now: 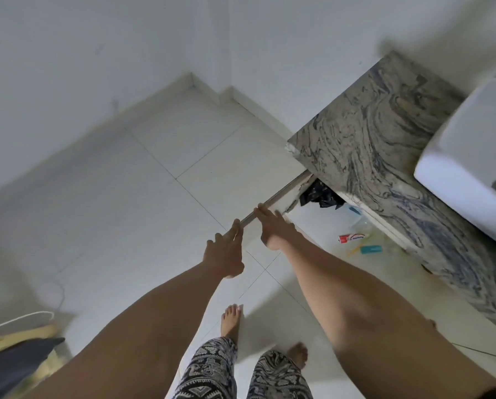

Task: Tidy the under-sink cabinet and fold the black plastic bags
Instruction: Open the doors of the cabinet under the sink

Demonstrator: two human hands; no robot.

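Hands met on the top edge of the open cabinet door (284, 197) in the head view. The left hand (226, 251) curled its fingers over that edge, and the right hand (272, 226) lay on it with fingers straight. Black plastic bags (321, 194) sat crumpled inside the cabinet, at two o'clock from the hands, under the marble table (370, 133). A toothpaste tube (351, 238) lay at five o'clock of the bags.

The countertop (370, 125) hides most of the black bag (321, 195)
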